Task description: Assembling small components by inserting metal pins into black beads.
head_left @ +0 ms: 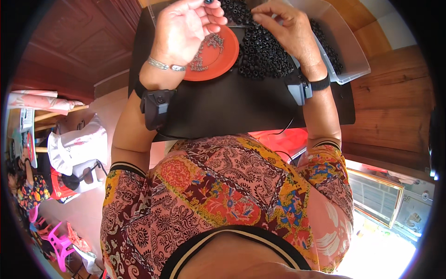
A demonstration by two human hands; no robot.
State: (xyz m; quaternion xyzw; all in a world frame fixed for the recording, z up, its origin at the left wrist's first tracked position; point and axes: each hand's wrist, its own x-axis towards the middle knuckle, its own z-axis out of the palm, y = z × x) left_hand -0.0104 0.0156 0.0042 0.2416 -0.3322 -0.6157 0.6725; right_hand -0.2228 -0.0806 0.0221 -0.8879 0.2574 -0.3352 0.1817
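Hands: 2, one left hand (183,37), one right hand (290,35)
Dark piece (209,1) at left fingertips: 1
Orange plate (227,60): 1
Silvery pieces (214,42) on plate: dozens, overlapping, exact count not readable
Black rings (262,53): hundreds, heaped, exact count not readable
Clear plastic bin (355,69): at least 1
Black table (232,107): 1
Wrist devices (159,104): 2, one per forearm
Silvery bracelet (160,64): 1
Pink plastic chair (60,244): at least 1

From the wearer's head, a wide fisheye camera looks steeply down at close range. The patterned shirt (223,186) lies nearest; beyond it come a black table (227,107) and, near the view's far edge, the left hand (183,35) and right hand (292,35).
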